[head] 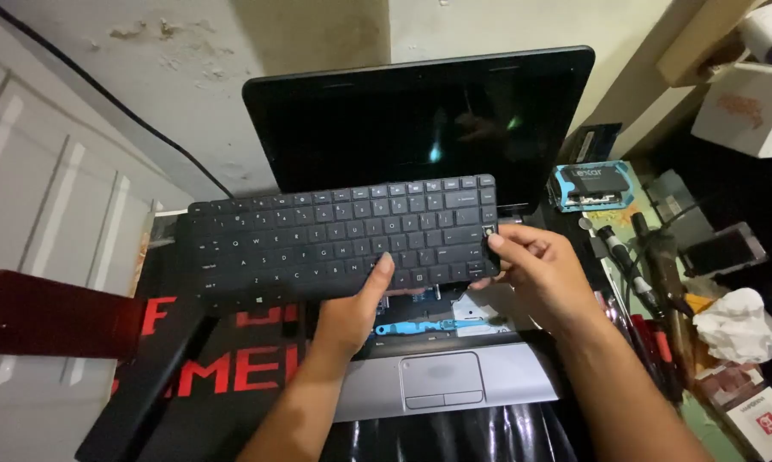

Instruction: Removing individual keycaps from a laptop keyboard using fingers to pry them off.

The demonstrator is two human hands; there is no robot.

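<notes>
- Keyboard, black, lifted above silver laptop; long axis left-right, right end tipped slightly far, keys face up.
- Left hand under near edge, thumb on keys, other fingers hidden.
- Right hand pinches right edge, fingers clamped.
- Open room left; tool clutter crowds right; dark screen just behind.
</notes>
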